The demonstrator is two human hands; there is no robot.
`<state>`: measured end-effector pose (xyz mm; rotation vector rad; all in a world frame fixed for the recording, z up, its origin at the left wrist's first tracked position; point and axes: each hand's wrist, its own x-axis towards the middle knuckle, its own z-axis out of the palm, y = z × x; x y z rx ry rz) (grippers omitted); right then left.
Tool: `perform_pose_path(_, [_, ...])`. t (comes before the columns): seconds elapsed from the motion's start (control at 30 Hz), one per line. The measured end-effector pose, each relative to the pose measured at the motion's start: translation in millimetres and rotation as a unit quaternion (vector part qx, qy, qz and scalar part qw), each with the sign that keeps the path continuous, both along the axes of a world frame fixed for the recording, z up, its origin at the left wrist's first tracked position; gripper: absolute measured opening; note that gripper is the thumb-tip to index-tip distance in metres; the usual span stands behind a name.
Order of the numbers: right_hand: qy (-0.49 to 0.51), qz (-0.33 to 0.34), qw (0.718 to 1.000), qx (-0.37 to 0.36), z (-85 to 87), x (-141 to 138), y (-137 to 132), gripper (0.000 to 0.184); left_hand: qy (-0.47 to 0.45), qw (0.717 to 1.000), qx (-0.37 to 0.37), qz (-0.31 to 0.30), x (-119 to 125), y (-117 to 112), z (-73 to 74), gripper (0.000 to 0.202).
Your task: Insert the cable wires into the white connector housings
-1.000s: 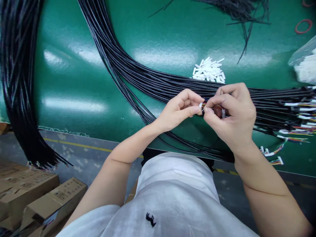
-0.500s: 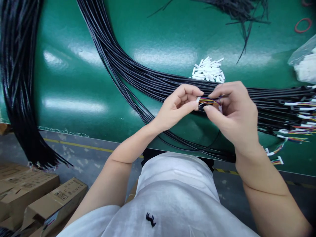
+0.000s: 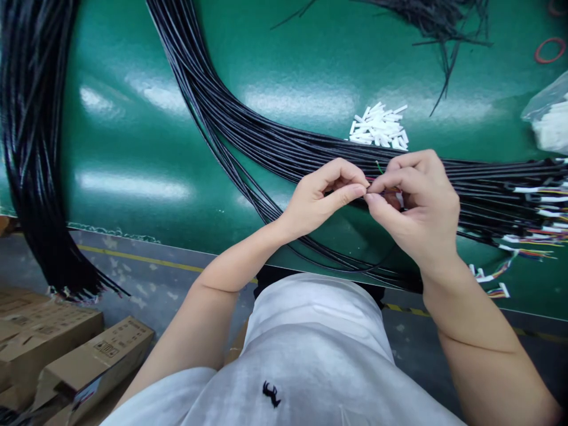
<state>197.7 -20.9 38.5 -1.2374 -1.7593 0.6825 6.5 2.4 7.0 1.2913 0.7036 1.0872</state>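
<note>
Both hands meet over a thick bundle of black cables (image 3: 248,133) on a green table (image 3: 133,118). My left hand (image 3: 322,198) is pinched closed, thumb against forefinger, on a small connector that is hidden by the fingertips. My right hand (image 3: 415,204) is curled closed round the thin coloured wires (image 3: 380,170) at a cable's end, fingertips touching the left hand's. A small pile of white plastic connectors (image 3: 379,127) lies just beyond the hands.
Cables ending in coloured wires and white connectors (image 3: 536,216) fan out at the right. A clear bag of white parts (image 3: 550,118) and a red rubber band (image 3: 549,50) lie at the far right. Cardboard boxes (image 3: 66,361) sit on the floor at the lower left.
The hands have closed together: the white connector and coloured wires seen between them half a second ago are now covered by the fingertips. The view has shifted slightly.
</note>
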Motion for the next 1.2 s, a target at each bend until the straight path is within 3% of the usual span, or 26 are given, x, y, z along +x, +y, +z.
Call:
perform_pose_path(0.13, [0.017,-0.008,1.0,-0.004,1.4,-1.0,-0.9,0.022,-0.016,0.999,-0.039,-0.027,1.2,1.1,-0.8,0.026])
perform_pose_path(0.37, [-0.024,-0.047,0.997,0.051,-0.3,-4.1,-2.9,0.02,-0.061,0.989,-0.128,-0.051,3.1,1.8,-4.2,0.034])
perform_pose_path(1.2, [-0.017,-0.044,0.998,0.047,-2.2,-8.7,-4.3,0.018,-0.095,0.98,-0.162,-0.069,4.8,-1.2,4.0,0.035])
